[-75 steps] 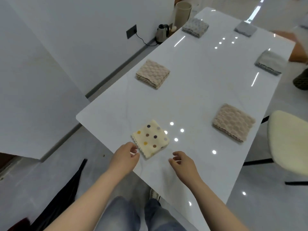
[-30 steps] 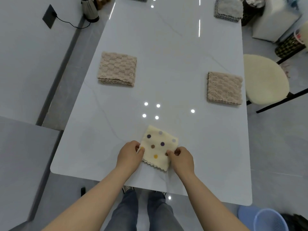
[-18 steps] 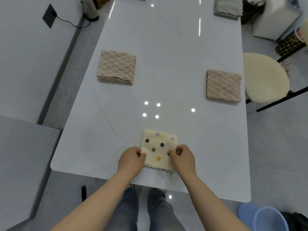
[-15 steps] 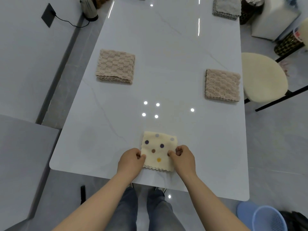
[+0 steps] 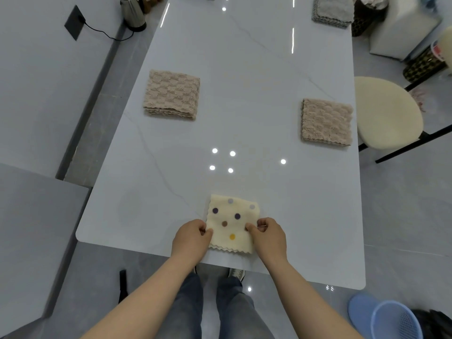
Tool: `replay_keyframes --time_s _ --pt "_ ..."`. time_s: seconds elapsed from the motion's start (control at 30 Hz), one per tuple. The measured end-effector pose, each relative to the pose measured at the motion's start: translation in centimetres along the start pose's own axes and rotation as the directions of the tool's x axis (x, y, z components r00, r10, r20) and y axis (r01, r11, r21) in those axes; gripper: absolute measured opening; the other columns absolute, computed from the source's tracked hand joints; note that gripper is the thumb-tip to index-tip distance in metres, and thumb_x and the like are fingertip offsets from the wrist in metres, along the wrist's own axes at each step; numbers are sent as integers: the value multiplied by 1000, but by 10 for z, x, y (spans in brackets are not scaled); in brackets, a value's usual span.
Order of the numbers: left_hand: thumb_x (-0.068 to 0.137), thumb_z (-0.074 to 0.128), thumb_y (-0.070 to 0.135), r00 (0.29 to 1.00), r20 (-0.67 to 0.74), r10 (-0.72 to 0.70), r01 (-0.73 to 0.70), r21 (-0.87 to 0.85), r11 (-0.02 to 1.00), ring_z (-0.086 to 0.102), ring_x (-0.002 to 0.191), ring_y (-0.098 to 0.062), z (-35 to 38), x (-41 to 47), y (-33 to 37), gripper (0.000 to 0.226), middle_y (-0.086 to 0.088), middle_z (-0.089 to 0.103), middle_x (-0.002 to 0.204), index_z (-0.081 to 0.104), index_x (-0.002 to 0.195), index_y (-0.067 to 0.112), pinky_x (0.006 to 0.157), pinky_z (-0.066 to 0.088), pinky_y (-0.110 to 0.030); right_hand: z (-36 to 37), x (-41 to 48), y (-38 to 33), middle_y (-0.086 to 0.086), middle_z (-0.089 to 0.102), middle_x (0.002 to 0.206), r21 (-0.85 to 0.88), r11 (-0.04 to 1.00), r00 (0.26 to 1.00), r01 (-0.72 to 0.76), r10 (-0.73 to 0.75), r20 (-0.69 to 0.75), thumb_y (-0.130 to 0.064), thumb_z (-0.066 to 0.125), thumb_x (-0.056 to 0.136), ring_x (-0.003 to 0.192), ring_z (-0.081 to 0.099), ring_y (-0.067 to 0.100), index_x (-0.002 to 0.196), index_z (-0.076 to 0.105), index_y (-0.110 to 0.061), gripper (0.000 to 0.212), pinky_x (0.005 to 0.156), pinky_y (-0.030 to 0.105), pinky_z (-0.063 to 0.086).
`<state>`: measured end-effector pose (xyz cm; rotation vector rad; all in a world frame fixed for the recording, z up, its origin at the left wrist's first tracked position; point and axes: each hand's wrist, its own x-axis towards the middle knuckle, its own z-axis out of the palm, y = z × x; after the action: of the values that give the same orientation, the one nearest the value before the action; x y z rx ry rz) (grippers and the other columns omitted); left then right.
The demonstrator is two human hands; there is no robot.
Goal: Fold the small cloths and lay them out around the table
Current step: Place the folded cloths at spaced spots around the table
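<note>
— Grip of the left hand (image 5: 192, 237)?
— Clamped on the left edge of the dotted cloth (image 5: 232, 223), thumb and fingers curled round it

— And of the right hand (image 5: 267, 237)?
— Clamped likewise, on the right edge of the same cloth, thumb tip on its top face

— Lying where?
— Flat, folded square, at the near end of the tabletop (image 5: 244, 69), about midway across, scalloped hem toward the near edge

— Cloths, counted?
— 4 plainly seen, all folded. 1 cream with coloured dots, between the 2 hands. Then the left beige cloth (image 5: 172, 94) near the left edge and the right beige cloth (image 5: 326, 122) near the right edge, well apart. Then 1 grey cloth (image 5: 332, 11) at the far right. Perhaps 1 more at the top margin, too cut off to tell

— Surface?
— Glossy pale stone look, thin veins, bright reflected lights

— Room?
— Grey floor. 1 metal kettle (image 5: 133, 12) beyond the far left corner, near a black wall socket (image 5: 74, 23) with a cord. 1 cream stool (image 5: 386, 113) on black legs just beside the right edge. 1 blue basket (image 5: 386, 319) on the floor, near right
</note>
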<state>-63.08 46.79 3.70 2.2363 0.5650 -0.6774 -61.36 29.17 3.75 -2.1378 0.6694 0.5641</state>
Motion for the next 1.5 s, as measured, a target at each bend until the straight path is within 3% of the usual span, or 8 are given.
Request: replay_keyframes --time_s 0.23,0.73,0.93,1.1,1.33,1.5 --pt "92 53 25 999 -26 18 -18 -5 1000 46 60 -10 3 -5 0 29 5 50 64 49 64 21 52 32 -23 -4 -3 1 -5 61 79 65 998 999 23 -21 -32 -24 64 88 71 54 1 100 58 -16 15 57 13 35" --pt "91 56 25 998 -41 -37 33 -97 995 53 63 -15 7 -4 -1 27 -2 62 68 64 70 11 56 38 -26 -4 -7 9 -6 55 75 96 995 999 39 -38 -13 -20 65 87 68 51 4 100 58 -15 16 57 13 34" --pt "91 57 24 999 -43 -34 29 -109 994 51 61 -14 8 -4 -1 29 0 58 65 60 64 14 53 35 -25 -4 -3 6 -6 58 78 98 994 999 45 -43 -25 -20 66 87 70 53 3 101 58 -16 16 57 12 35" --pt "89 58 24 997 -54 -56 46 -162 986 46 57 -17 11 -4 -1 31 -5 54 61 64 71 -1 56 34 -27 -6 -3 10 -3 60 79 91 995 999 40 -37 -30 -20 65 87 70 54 3 102 58 -17 16 56 12 35" --pt "88 61 23 996 -49 -75 64 -199 978 43 55 -16 14 -4 1 32 -4 50 58 63 65 1 54 31 -27 -8 -1 12 -4 59 79 74 996 998 45 -42 -43 -18 64 88 69 53 2 105 59 -14 18 56 12 35" --pt "88 62 22 994 -61 -86 71 -219 973 58 67 -23 13 -6 7 23 -10 65 70 69 75 4 59 40 -28 -11 1 11 -6 58 80 66 997 999 38 -35 -36 -19 64 88 70 53 2 107 59 -14 21 56 11 36"
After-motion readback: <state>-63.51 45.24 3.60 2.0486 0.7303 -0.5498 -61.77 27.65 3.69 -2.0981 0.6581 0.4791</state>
